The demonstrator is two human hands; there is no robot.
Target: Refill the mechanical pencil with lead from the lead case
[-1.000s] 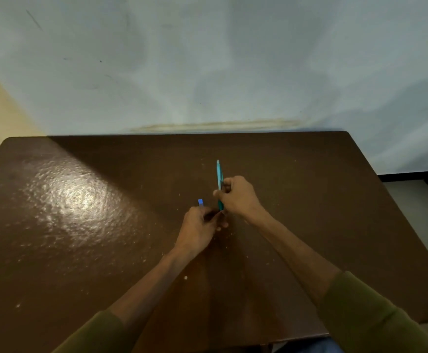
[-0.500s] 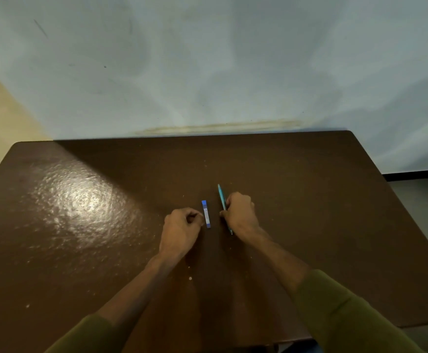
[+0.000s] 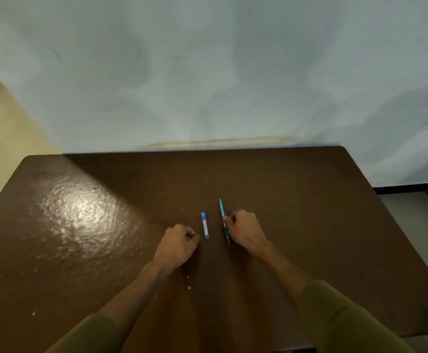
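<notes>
A teal mechanical pencil point(image 3: 222, 212) lies flat on the brown table point(image 3: 309, 200), pointing away from me. My right hand point(image 3: 244, 229) rests just right of it, fingers curled, with the fingertips pinched against the middle of the barrel. A small blue and white lead case point(image 3: 205, 225) lies flat on the table, parallel to the pencil and a little to its left. My left hand point(image 3: 177, 244) sits left of the case as a loose fist, a small gap away from it, with nothing in it.
The table's far edge point(image 3: 207, 150) meets a pale wall. Its right edge drops to a lower floor area with a dark border point(image 3: 411, 188). A bright glare patch point(image 3: 85, 212) and small white specks mark the tabletop.
The pencil, held upright above the table a second ago, now lies flat. My left hand has let go of the lead case and drawn back to the left.
</notes>
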